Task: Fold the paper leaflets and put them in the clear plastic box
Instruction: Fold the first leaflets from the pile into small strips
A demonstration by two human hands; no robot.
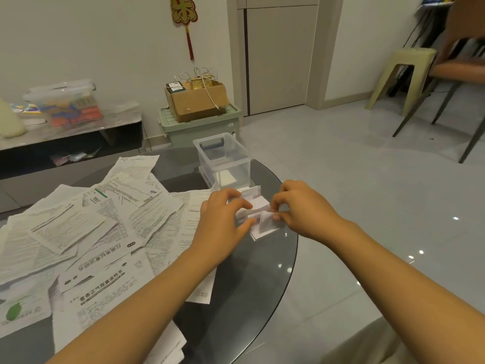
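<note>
Nearest, a loose heap of unfolded leaflets [86, 248] is lying spread over the near and left part of the dark glass table [262, 279], sheets overlapping at all angles, printed sides up, creases from old folds showing.

Just beyond, at the table's right-centre, one leaflet [258, 214] is being folded. It is being held just above or on the glass between the two hands; which of the two cannot be told. It is white, already reduced to a small thick packet of several layers, with one flap standing up at its near right corner.

The left hand [223, 222] is being curled over the packet's left side, thumb and fingers closing on the layers. The right hand [301, 208] is pinching the raised flap between thumb and fingertips.

Step judged in hand: the last fold or two on this leaflet, so the folding phase, not yet the placing. The next move is judged to call for the flap being pressed flat and the crease being run down, then the packet being carried the short way far and slightly left to the box.

Farther on, the box [223, 161] is standing open on the far side of the table, near the hands but apart from them. A pale folded piece [227, 177] is seen through its wall, apparently lying on the floor of it. With the heap so large, the task is judged to be at an early stage.
</note>
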